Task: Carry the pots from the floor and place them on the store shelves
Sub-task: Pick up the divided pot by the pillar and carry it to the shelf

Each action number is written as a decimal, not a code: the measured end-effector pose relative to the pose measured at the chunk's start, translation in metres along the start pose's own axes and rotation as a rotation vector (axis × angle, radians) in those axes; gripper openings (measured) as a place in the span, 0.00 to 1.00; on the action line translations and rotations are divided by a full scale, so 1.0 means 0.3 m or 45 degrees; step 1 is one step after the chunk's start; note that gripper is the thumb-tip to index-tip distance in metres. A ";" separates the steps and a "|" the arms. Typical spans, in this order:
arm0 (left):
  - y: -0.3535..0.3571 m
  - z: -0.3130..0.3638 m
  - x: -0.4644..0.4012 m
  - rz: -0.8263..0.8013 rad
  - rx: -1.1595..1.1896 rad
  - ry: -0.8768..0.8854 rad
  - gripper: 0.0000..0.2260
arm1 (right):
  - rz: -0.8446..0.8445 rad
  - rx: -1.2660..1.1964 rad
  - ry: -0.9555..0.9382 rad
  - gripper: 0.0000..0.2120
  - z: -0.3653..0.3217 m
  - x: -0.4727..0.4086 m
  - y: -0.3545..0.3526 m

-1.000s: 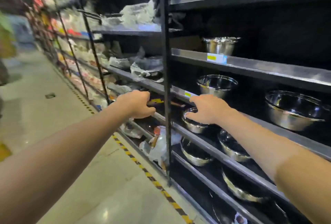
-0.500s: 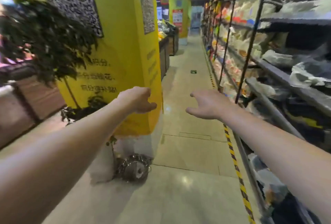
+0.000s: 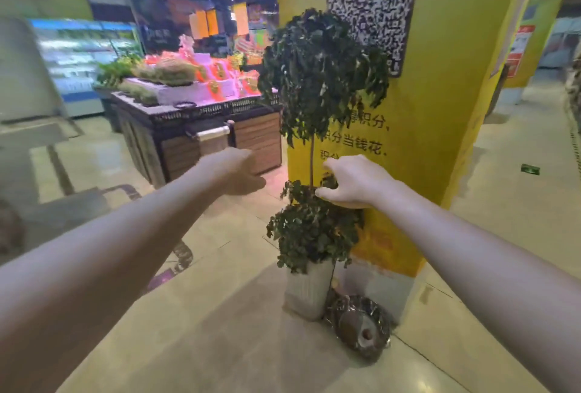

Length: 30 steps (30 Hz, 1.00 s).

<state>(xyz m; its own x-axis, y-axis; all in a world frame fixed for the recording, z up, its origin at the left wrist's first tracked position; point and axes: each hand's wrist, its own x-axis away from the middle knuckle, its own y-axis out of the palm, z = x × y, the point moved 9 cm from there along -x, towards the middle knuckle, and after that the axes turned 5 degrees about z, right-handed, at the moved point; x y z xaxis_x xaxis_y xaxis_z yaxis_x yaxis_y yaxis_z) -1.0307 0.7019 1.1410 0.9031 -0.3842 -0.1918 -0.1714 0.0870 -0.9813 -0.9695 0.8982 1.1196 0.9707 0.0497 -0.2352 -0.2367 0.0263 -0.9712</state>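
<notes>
Both hands, left hand [image 3: 234,172] and right hand [image 3: 355,182], hang loosely spread, empty, above the floor pot [image 3: 360,326].

Both arms are reaching forward, the left hand [image 3: 234,172] and right hand [image 3: 355,182] loosely curled and holding nothing. A wrapped pot [image 3: 360,326] is lying on the floor [image 3: 220,329] beside a planter [image 3: 309,290], against a yellow pillar [image 3: 440,109].

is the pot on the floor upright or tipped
Tipped: the pot leans against the yellow pillar base, its round face turned toward the camera.
</notes>
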 end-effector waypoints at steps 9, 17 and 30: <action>0.086 -0.220 -0.306 -0.023 0.116 -0.012 0.20 | 0.081 -0.041 -0.086 0.30 -0.110 -0.412 0.072; 0.120 0.073 -0.807 0.051 0.001 0.268 0.22 | 0.126 0.061 0.128 0.31 0.329 -0.644 0.083; 0.472 0.859 -1.307 -0.005 0.140 0.813 0.24 | 0.013 0.190 0.705 0.33 1.132 -0.487 0.283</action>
<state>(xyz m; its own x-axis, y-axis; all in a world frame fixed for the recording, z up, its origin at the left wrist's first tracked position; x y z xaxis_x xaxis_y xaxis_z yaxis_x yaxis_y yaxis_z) -1.3077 1.1017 1.0805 0.4862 -0.8526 -0.1913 -0.0964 0.1653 -0.9815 -1.1458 1.2321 1.0841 0.8361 -0.4785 -0.2684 -0.2109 0.1714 -0.9624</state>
